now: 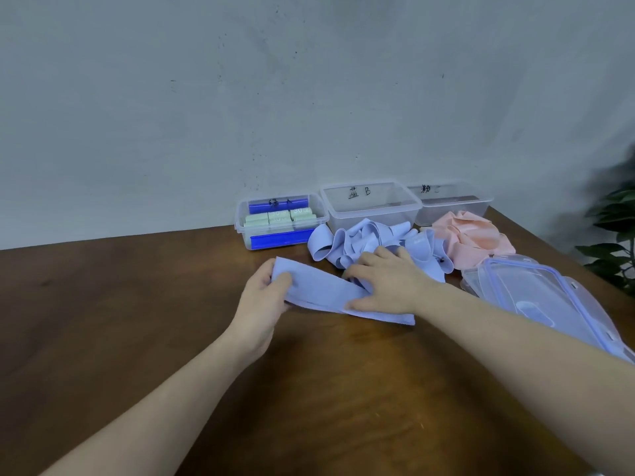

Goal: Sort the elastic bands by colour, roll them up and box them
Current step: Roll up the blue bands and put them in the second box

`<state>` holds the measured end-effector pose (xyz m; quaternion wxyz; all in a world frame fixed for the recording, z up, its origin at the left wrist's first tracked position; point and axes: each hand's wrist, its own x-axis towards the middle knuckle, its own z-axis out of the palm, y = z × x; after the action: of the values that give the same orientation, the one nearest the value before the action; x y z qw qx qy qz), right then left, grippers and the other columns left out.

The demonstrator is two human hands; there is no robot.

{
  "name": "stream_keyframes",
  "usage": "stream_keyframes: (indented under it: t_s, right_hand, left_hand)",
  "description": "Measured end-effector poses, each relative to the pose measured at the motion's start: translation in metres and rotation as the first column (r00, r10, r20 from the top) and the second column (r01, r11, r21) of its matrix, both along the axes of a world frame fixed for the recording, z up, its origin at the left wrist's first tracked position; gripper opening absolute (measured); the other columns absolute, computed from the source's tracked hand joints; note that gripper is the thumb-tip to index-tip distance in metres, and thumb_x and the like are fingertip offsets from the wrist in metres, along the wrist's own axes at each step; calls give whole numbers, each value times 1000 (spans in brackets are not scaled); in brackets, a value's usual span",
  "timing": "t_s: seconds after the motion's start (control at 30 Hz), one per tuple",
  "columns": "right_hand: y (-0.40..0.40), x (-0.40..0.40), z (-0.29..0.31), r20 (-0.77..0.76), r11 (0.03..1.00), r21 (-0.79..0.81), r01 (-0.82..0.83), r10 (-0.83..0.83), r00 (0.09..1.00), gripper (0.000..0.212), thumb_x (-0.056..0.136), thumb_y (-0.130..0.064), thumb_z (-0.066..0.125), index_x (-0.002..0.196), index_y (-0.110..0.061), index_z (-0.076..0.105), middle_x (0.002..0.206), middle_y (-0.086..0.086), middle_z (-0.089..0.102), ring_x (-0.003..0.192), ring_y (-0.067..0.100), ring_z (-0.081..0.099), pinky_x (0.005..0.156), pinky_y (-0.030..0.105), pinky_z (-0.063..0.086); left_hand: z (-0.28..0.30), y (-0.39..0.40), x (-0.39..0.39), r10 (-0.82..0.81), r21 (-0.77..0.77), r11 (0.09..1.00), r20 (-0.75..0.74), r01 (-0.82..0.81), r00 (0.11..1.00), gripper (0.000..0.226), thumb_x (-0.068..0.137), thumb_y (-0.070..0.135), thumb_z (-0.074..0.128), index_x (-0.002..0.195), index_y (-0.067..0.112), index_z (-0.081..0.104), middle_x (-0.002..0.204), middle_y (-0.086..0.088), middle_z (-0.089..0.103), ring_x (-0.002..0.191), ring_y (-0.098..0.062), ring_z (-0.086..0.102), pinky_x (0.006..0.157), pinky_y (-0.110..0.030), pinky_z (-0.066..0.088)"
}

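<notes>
head view: only one camera here, so everything below is from it.
left hand (266, 297): pinching the left end of a blue band (330, 295), thumb on top and fingers tucked under the edge.
right hand (385, 285): lying over the other part of the same band, fingers curled down onto it, thumb along the near edge, so it's gripping rather than just resting, I'd say.
band: stretched out flat on the surface (137, 321) between the two hands, with one end poking out just past the right hand toward the wrist.
how it handles: looks thin, floppy and light, basically zero stiffness. My guess is it'll spring or unroll if you let go, and it may be a bit slick.
where to grab: take one short end, keep the rest pinned flat with the other hand, and roll tight from that end.
blue pile (371, 245): loose tangle just beyond the right hand.
pink pile (474, 237): further right of that, touching the blue pile.
blue box (371, 204): behind the blue pile, looks empty, this is where the roll should go.
green box (280, 221): beyond the left hand, already holding green rolls.
pink box (453, 204): behind the pink pile.
lids (536, 297): stacked just right of the right forearm.
</notes>
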<state>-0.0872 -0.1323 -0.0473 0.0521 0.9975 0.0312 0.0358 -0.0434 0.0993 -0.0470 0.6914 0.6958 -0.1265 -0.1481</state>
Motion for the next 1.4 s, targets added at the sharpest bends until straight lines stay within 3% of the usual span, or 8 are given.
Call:
stream_keyframes:
  t_s: [0.17,0.37,0.5,0.63,0.8,0.97,1.13,1.4]
  right_hand:
    - [-4,-9,-2,-87,997,-49,-58,53,995,81,70,-95,25,133,-51,52,138,-14,44,128,16,34,102,45,25]
    - [31,-12,-7,232,937,301,-179,110,967,34,90,-49,46,111,-42,71,113,-22,61,110,9,47,95,32,26]
    - [64,-14,2,-87,720,693,-46,148,985,36,93,-28,59,128,-36,60,105,-26,61,99,-2,51,86,18,41]
    - [82,-8,-2,-257,661,749,58,209,944,22,92,-47,63,111,-35,60,92,-14,62,79,0,52,75,20,42]
    - [96,-3,-2,-176,502,859,103,101,979,33,102,-34,54,87,-5,59,78,1,51,72,9,44,72,28,38]
    - [101,2,5,-234,443,875,196,32,972,30,103,-35,40,104,-11,57,94,0,53,87,14,49,78,31,39]
    - [110,0,7,-435,225,890,397,151,888,24,103,-41,43,115,-27,59,110,4,71,100,23,70,77,39,61]
    - [103,1,-15,-474,506,781,367,96,875,33,95,-48,57,93,-14,57,85,4,47,73,21,39,61,30,33]
  left_hand:
    - [4,16,3,70,-187,975,-252,-120,965,27,99,7,39,119,8,58,115,-14,67,112,-28,65,91,-46,53]
    - [-6,32,6,8,-35,999,-350,-21,937,29,94,8,42,120,4,54,109,-21,61,101,-35,65,79,-45,56]
    - [-7,34,6,-20,18,999,-335,27,942,18,94,10,46,108,6,55,94,-16,57,81,-29,58,63,-35,48]
    - [-3,36,11,-96,-126,990,-301,60,949,21,96,5,50,114,9,58,103,-14,67,93,-26,66,75,-39,53]
    - [-1,37,18,-66,-278,960,-348,-35,935,33,94,6,58,127,10,55,119,-16,69,107,-31,69,91,-50,56]
    - [-10,35,16,-168,-242,968,-413,70,895,48,98,43,56,136,13,56,126,-12,68,117,-28,64,104,-49,48]
    - [-16,30,24,-53,-253,967,-351,-40,935,37,94,16,65,130,17,57,122,-12,68,108,-30,69,81,-44,59]
    - [-23,27,45,7,-231,968,-374,-101,927,48,86,-5,53,128,17,63,125,-16,64,113,-33,64,75,-42,59]
